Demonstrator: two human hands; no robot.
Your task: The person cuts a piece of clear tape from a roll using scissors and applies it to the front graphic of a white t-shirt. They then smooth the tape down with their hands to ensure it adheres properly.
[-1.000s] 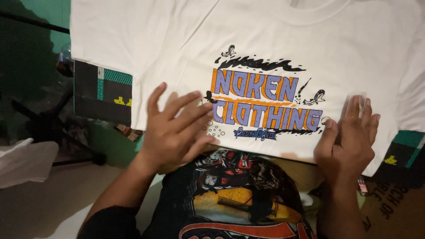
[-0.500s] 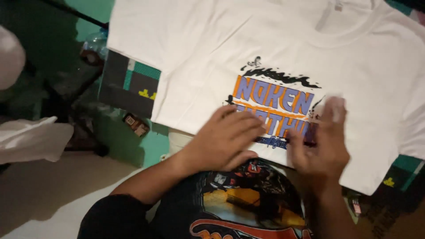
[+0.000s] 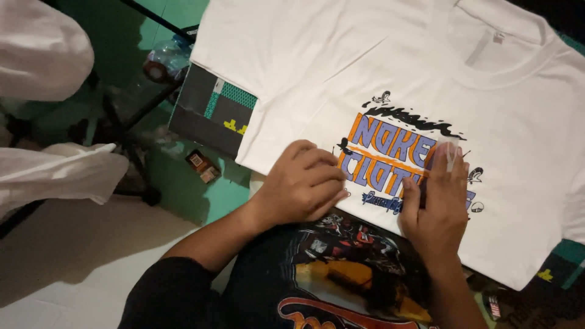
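Observation:
A white t-shirt with an orange, purple and black print lies flat in front of me. My left hand rests on the shirt's lower edge, just left of the print, with its fingers curled into a fist. My right hand lies over the right half of the print, fingers together and pointing away from me. A small pale translucent piece sits at its fingertips, pinched against the fabric. I wear a black printed shirt, seen at the bottom.
A dark and green patterned board sticks out under the shirt's left side. A small box and a plastic bottle lie beyond it by black stand legs. White cloth hangs at the left.
Both hands slid inward over the print. My left hand went from flat and spread to curled. My right hand moved left onto the lettering and now has a pale piece at its fingertips.

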